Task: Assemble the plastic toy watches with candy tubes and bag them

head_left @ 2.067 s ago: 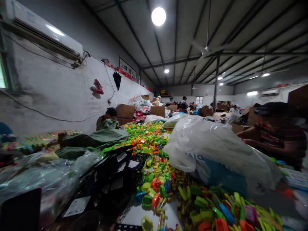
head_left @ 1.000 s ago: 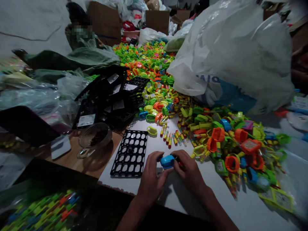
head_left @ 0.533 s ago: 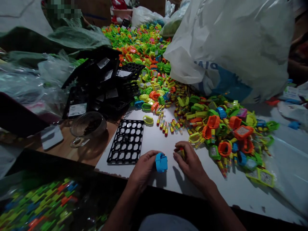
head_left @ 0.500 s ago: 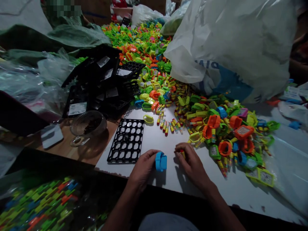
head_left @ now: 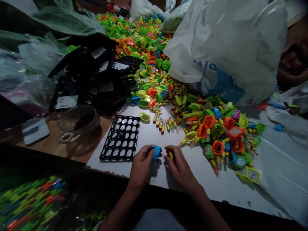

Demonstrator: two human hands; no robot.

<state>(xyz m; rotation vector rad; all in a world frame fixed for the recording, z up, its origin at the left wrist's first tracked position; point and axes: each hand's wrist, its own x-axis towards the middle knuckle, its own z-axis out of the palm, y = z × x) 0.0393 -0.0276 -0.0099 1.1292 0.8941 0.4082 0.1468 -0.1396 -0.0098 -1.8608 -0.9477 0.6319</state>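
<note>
Two small things are picked up, one in each hand, and they are apart. The left hand [head_left: 141, 164] has its grip closed on a blue band [head_left: 157, 153], pinched by its left side between thumb and fingers. The right hand [head_left: 179, 165] pinches a little yellow and red tube [head_left: 170, 155]. Both hands are near each other, over the front of the white desk [head_left: 208, 182].

So picking up looks done for this pair, but I think lots of work is left. A big pile of bands and tubes [head_left: 209, 122] lies loose and mixed up on the right. A small row of tubes [head_left: 162, 126] lies past the hands. The black tray [head_left: 121, 135] lies flat just to the left of the left hand, and the white desk shows through most of its holes. Far down on the left, more bands [head_left: 31, 202] lie in slanted rows. They are blurry, and I can't tell if those are finished.

The blue band looks taller than it is wide, so its long way goes mostly up and down as I see it. Its right side faces the right hand. I can't tell which way its front points. The tube leans, with its top toward the blue band, and fingers hide its lower end.
</note>
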